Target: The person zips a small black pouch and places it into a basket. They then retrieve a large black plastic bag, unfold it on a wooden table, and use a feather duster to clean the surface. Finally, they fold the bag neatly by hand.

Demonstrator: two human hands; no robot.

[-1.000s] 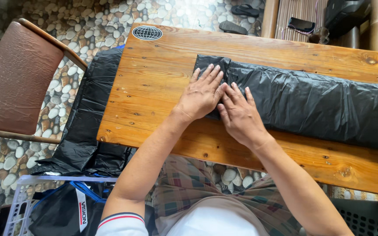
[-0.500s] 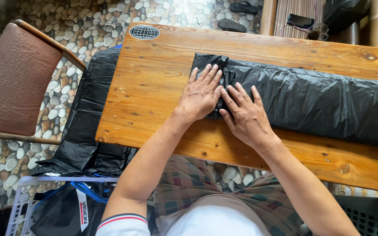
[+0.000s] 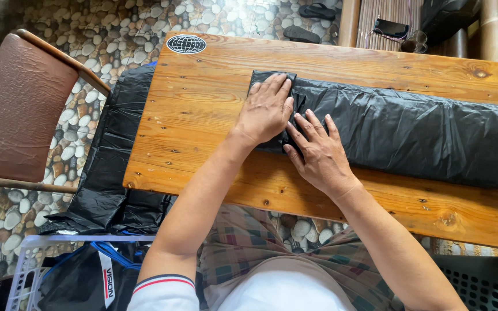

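On the wooden table, a folded black plastic bag lies lengthwise. Both hands press flat, fingers open, on its left end: left hand has slid up toward the corner, right hand stays just below.

Left hand: flat, palm down, fingers together, pointing to 12 o'clock. Right hand: flat, palm down, fingers spread toward 11 o'clock, just beside the left. Both forearms bare, converging from 6 o'clock.

Black plastic bag on wooden table
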